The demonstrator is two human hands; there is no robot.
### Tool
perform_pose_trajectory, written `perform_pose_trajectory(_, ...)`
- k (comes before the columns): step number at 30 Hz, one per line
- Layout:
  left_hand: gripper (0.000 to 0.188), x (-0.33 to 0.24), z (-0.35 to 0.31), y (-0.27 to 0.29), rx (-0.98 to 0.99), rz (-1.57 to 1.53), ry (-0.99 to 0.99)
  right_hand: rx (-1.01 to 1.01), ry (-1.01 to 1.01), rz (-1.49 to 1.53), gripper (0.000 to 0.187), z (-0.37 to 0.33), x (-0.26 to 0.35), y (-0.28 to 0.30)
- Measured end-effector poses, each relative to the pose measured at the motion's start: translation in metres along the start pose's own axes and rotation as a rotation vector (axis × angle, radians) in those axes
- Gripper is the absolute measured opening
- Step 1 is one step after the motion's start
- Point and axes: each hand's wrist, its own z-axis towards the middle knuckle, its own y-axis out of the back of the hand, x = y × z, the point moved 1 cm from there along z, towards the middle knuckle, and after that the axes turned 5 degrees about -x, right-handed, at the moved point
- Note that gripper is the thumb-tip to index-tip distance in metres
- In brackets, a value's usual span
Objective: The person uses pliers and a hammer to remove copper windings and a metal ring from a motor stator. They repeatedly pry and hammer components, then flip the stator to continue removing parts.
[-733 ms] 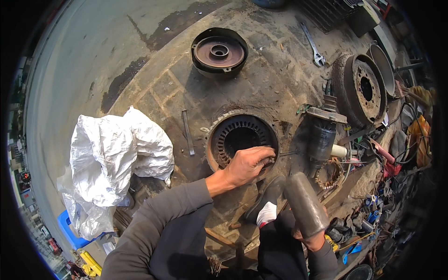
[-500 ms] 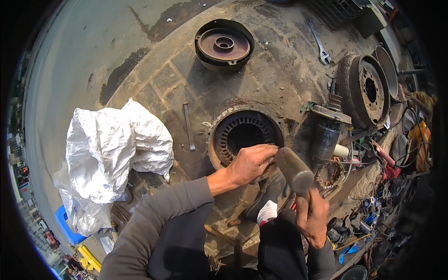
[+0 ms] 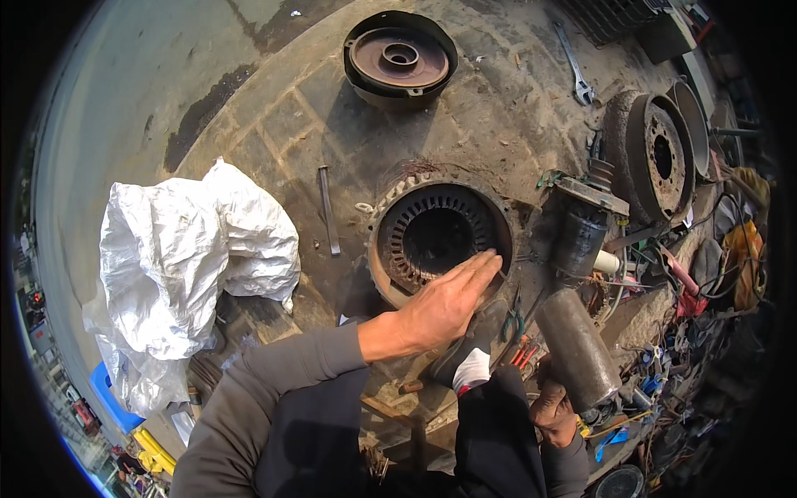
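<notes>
In front of me stands a round motor housing [image 3: 381, 264] with a slotted metal ring [image 3: 477, 222] inside and a dark hole at its centre. My left hand [image 3: 440, 300] lies over its near right rim, fingers stretched out and held together. Nothing shows in that hand, though its palm side is hidden. My right hand [image 3: 556, 408] is closed low at the right, beside my knee, around the handle of a mallet. The thick cylindrical mallet head [image 3: 579, 349] covers most of the handle and slants down to the right, apart from the housing.
A flat metal bar [image 3: 330, 212] and a white sack [image 3: 162, 266] lie left. Beyond sits a round metal cover [image 3: 419, 66]. Rightward are an adjustable wrench [image 3: 573, 65], a rusty drum [image 3: 660, 158], a dark cylindrical motor [image 3: 579, 236] and cluttered parts. Pliers [image 3: 513, 319] lie by my shoe.
My right hand has swung the mallet away from my left hand, rightward and nearer me. My left hand has gone from a pinch to straightened fingers. The view has shifted slightly.
</notes>
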Motion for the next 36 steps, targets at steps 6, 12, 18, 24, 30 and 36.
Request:
perform_pose_trajectory(6, 0.068, -0.001, -0.011, -0.003, -0.008, -0.032, 0.052, 0.063, -0.170, -0.129, 0.021, 0.004, -0.014, -0.007)
perform_pose_trajectory(12, 0.070, 0.001, -0.011, -0.001, 0.014, 0.017, -0.006, 0.026, 0.022, -0.046, 0.026, -0.008, -0.018, -0.003)
perform_pose_trajectory(18, 0.072, 0.002, -0.011, -0.001, 0.009, -0.023, 0.009, 0.013, -0.227, -0.104, 0.036, -0.008, -0.022, -0.013)
perform_pose_trajectory(24, 0.074, 0.004, -0.013, 0.001, 0.020, -0.004, -0.004, 0.019, -0.181, -0.142, 0.039, -0.007, -0.016, -0.018)
perform_pose_trajectory(30, 0.075, 0.005, -0.014, 0.001, 0.017, -0.049, 0.036, -0.027, -0.309, 0.032, 0.052, -0.006, -0.010, -0.017)
perform_pose_trajectory(36, 0.073, 0.009, -0.014, 0.001, 0.002, 0.031, -0.016, 0.118, -0.311, -0.251, 0.028, 0.000, -0.019, -0.022)
